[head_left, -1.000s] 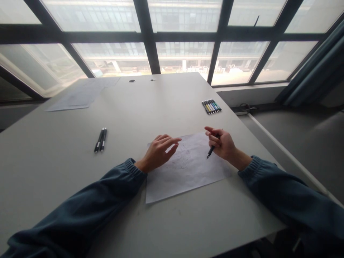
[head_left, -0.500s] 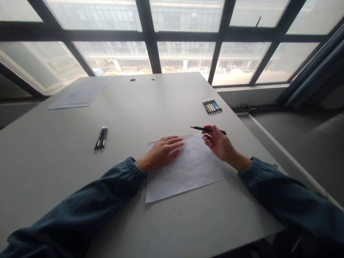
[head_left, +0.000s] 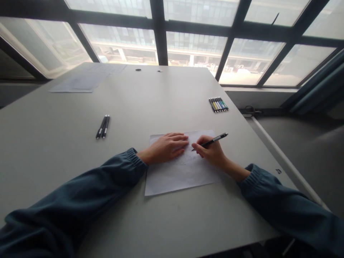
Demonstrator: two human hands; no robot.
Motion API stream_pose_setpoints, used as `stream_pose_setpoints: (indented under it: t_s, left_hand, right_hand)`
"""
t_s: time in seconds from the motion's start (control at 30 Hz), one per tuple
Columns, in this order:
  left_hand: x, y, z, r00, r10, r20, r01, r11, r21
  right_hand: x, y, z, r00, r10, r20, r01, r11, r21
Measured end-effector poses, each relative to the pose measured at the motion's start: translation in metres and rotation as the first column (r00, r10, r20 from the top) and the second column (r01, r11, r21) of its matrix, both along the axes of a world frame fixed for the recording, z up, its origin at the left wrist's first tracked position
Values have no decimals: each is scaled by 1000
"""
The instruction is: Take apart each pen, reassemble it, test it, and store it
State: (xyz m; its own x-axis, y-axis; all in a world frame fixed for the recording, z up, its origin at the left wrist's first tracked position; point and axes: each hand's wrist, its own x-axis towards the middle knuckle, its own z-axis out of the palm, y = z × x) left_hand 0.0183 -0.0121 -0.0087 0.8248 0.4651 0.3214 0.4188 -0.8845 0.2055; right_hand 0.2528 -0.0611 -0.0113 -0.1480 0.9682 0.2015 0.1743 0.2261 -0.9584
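A sheet of white paper (head_left: 172, 179) lies on the table in front of me, with faint pencil-like lines near its middle. My left hand (head_left: 168, 147) rests flat on the paper's upper left part, fingers stretched out and close to the lines. In my right hand (head_left: 211, 150) is a slim black pen (head_left: 215, 139), pinched in a writing grip. Its tip points down and left at the paper, just right of my left fingertips. Whether the tip touches the sheet I cannot tell.
Two black pens (head_left: 103, 127) lie side by side at the left. A row of several pens with coloured labels (head_left: 218, 104) is near the table's right edge. More paper sheets (head_left: 77, 80) lie at the far left of the white table (head_left: 150, 96). Windows stand beyond.
My right hand has turned the pen from nearly level, tip up off the sheet, to a writing grip, and lowered it towards the paper. My left hand stays on the sheet; the view has shifted slightly.
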Motion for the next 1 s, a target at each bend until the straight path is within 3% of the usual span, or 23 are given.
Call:
stream_pose_setpoints:
  t_s: [0.2, 0.37, 0.9, 1.0]
  left_hand:
    - [0, 0, -2, 1000, 10, 8, -10, 1000, -11]
    - [-1, 0, -3, 1000, 7, 3, -7, 1000, 7]
    - [-1, 0, -2, 1000, 3, 18, -3, 1000, -4]
    - [-1, 1, -2, 1000, -4, 23, 5, 1000, -13]
  right_hand:
    - [-1, 0, -9, 981, -36, 190, 29, 999, 38]
    - [0, 1, -8, 967, -12, 255, -5, 998, 64]
    - [0, 2, -10, 941, -71, 332, 20, 988, 155]
    - [1, 0, -9, 959, -74, 274, 37, 990, 139]
